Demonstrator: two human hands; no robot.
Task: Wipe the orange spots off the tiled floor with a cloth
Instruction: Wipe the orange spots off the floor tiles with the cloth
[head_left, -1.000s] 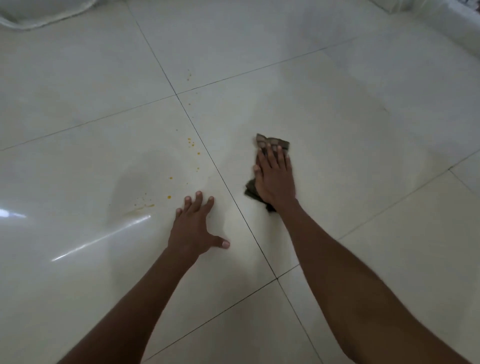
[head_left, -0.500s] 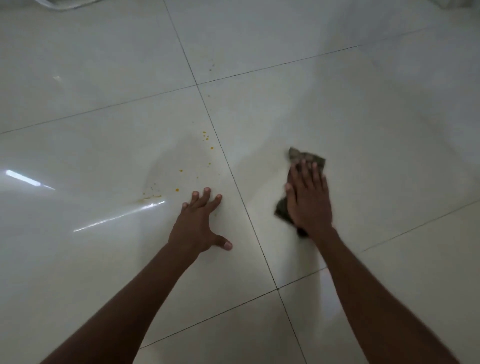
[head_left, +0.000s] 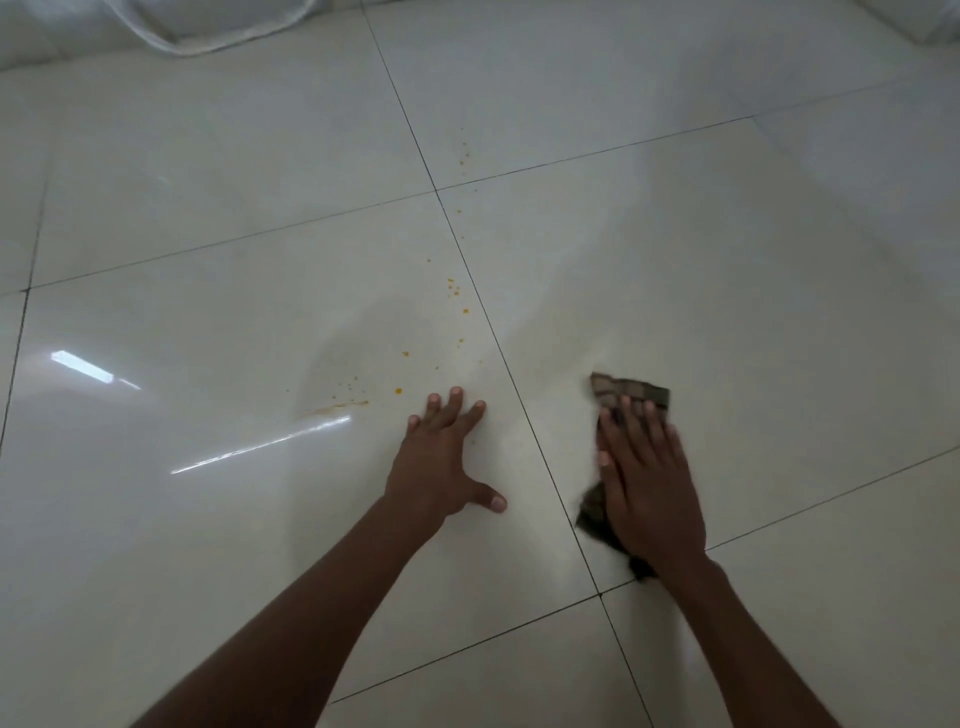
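A dark checked cloth (head_left: 631, 391) lies on the pale tiled floor (head_left: 727, 291), right of a grout line. My right hand (head_left: 647, 483) presses flat on it with straight fingers, covering most of it. My left hand (head_left: 441, 457) rests flat on the neighbouring tile, fingers spread. Orange spots (head_left: 399, 389) dot the tile just beyond my left fingertips, with an orange smear (head_left: 340, 407) to their left. More orange specks (head_left: 456, 291) run up along the grout line, and a faint few (head_left: 462, 156) lie on the far tile.
White fabric (head_left: 208, 26) lies bunched at the top left edge of the floor. A pale raised edge (head_left: 930, 31) shows at the top right corner. Light glares off the glossy tile at the left (head_left: 260, 447).
My right hand has slid the cloth back toward me and slightly right. My left hand has stayed planted on its tile. The view has shifted.
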